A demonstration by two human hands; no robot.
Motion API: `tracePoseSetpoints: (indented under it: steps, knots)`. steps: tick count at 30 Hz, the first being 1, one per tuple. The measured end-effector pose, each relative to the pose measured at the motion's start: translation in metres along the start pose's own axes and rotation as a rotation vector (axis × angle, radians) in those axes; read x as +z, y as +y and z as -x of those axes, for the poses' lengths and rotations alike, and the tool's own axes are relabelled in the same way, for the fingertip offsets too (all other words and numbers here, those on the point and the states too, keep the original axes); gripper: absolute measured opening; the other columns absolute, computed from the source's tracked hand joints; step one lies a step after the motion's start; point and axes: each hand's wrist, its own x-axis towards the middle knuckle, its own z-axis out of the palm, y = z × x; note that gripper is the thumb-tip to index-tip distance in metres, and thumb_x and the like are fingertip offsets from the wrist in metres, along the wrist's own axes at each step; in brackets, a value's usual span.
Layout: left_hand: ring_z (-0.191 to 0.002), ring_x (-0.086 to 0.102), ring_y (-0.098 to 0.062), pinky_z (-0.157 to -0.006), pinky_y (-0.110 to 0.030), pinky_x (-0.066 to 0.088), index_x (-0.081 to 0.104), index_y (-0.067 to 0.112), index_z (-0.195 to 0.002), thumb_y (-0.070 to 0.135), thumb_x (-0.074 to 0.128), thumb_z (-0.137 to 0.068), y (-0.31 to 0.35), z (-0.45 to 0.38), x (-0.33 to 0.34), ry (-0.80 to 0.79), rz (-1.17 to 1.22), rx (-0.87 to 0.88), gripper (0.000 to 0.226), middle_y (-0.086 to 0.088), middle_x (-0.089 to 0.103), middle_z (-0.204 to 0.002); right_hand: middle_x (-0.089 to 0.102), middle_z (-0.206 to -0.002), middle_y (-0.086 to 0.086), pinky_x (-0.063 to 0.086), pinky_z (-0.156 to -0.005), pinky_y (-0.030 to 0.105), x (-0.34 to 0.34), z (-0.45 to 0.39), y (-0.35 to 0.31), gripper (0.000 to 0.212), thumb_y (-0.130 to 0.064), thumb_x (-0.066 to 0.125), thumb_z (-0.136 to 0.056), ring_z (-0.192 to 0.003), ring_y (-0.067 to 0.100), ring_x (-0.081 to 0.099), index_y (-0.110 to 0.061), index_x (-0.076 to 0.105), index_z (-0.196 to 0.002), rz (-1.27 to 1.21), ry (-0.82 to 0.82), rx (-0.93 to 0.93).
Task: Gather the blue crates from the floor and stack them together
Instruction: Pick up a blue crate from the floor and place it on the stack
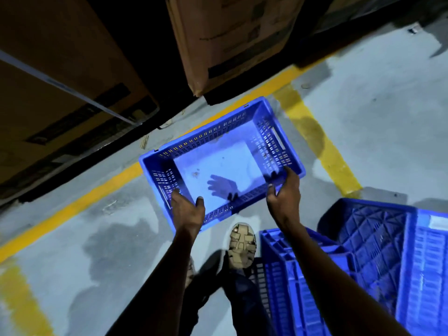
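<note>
An empty blue crate (219, 169) with slotted walls hangs in front of me, open side up, above the grey floor. My left hand (188, 210) grips its near long rim at the left, thumb inside the wall. At the right end of that same rim is my right hand (284, 190), thumb inside and fingers curled over the corner. More blue crates lie at the lower right: one overturned with its ribbed base showing (305, 260), one on its side with its inside facing me (366, 229), and another at the frame's right edge (426, 267).
Large cardboard boxes (232, 37) stand on dark racking or pallets along the top, another box (60, 76) at the left. Yellow painted lines (315, 139) mark the concrete floor. My sandalled foot (242, 241) is just below the held crate.
</note>
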Motion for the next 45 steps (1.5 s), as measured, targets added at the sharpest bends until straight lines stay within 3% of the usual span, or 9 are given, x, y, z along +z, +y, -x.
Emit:
tracePoseSetpoints:
  steps: [5,13,18,22,29,35,39,42,45]
  knots:
    - [-0.126,0.049,-0.037,-0.105,-0.042,0.039,0.036,-0.002,-0.138,0.018,0.068,-0.087,-0.014,0.031,-0.018,-0.174,0.032,0.0,0.064,-0.025,0.052,-0.135,0.041,-0.144,0.01,0.043,-0.093,0.036,-0.011,0.062,-0.003,0.059,-0.012,0.057,-0.092,-0.1,0.016,0.05,-0.008,0.034,-0.146,-0.085,-0.008,0.172]
    - [-0.114,0.058,-0.039,-0.095,-0.039,0.045,0.046,0.006,-0.132,0.024,0.068,-0.087,-0.085,-0.001,-0.03,-0.215,-0.174,0.008,0.053,-0.024,0.06,-0.124,0.067,-0.114,0.008,0.053,-0.09,0.044,0.071,0.086,0.018,0.031,-0.035,0.063,-0.087,-0.094,0.029,0.065,-0.022,0.055,-0.114,-0.325,-0.178,0.581]
    - [-0.088,0.065,-0.04,-0.07,-0.033,0.047,0.043,0.027,-0.134,0.023,0.064,-0.088,-0.124,-0.037,-0.018,-0.22,-0.085,-0.012,0.051,-0.021,0.065,-0.097,0.059,-0.097,0.013,0.053,-0.057,0.033,0.127,0.073,0.036,0.038,-0.043,0.066,-0.088,-0.078,0.03,0.064,-0.015,0.052,-0.108,-0.569,-0.23,0.846]
    - [-0.072,0.057,-0.023,-0.066,-0.033,0.05,0.04,0.035,-0.137,0.02,0.067,-0.084,-0.147,-0.053,0.005,-0.226,0.214,-0.145,0.061,-0.013,0.061,-0.102,0.057,-0.078,0.009,0.05,-0.046,0.025,0.151,0.067,0.046,0.02,-0.028,0.062,-0.094,-0.067,0.024,0.06,-0.009,0.056,-0.096,-0.773,-0.264,0.893]
    - [-0.08,0.065,-0.034,-0.052,-0.029,0.052,0.038,0.038,-0.136,0.021,0.061,-0.089,-0.133,-0.037,0.017,-0.202,0.161,-0.165,0.055,-0.014,0.064,-0.114,0.061,-0.08,0.012,0.047,-0.043,0.022,0.15,0.052,0.044,0.018,-0.023,0.057,-0.096,-0.059,0.02,0.058,-0.013,0.055,-0.082,-0.668,-0.243,0.848]
    - [-0.091,0.064,-0.031,-0.076,-0.043,0.056,0.038,0.041,-0.138,0.024,0.06,-0.091,-0.144,-0.017,0.031,-0.28,0.15,-0.238,0.055,-0.014,0.057,-0.124,0.06,-0.092,0.019,0.048,-0.042,0.022,0.141,0.056,0.062,0.005,-0.008,0.053,-0.095,-0.064,0.024,0.06,-0.004,0.056,-0.093,-0.655,-0.222,0.927]
    - [-0.11,0.055,-0.045,-0.1,-0.042,0.046,0.042,0.031,-0.142,0.024,0.056,-0.09,-0.139,-0.011,0.028,-0.153,-0.176,-0.098,0.054,-0.021,0.038,-0.131,0.063,-0.099,0.02,0.05,-0.053,0.028,0.146,0.061,0.06,0.015,-0.01,0.053,-0.087,-0.073,0.027,0.064,-0.003,0.056,-0.1,-0.621,-0.223,0.898]
    - [-0.118,0.046,-0.044,-0.097,-0.046,0.043,0.044,0.024,-0.139,0.022,0.057,-0.089,-0.123,0.023,0.026,-0.101,-0.379,0.01,0.052,-0.019,0.034,-0.136,0.06,-0.099,0.012,0.05,-0.061,0.032,0.128,0.082,0.06,0.042,-0.019,0.057,-0.087,-0.078,0.026,0.063,-0.009,0.047,-0.127,-0.606,-0.176,0.895]
    - [-0.119,0.045,-0.043,-0.095,-0.047,0.044,0.046,0.017,-0.137,0.022,0.059,-0.088,-0.109,0.059,0.023,-0.142,-0.401,0.088,0.051,-0.019,0.034,-0.138,0.055,-0.085,0.005,0.05,-0.064,0.034,0.105,0.106,0.064,0.03,-0.019,0.059,-0.09,-0.077,0.026,0.064,-0.02,0.045,-0.116,-0.624,-0.135,0.916]
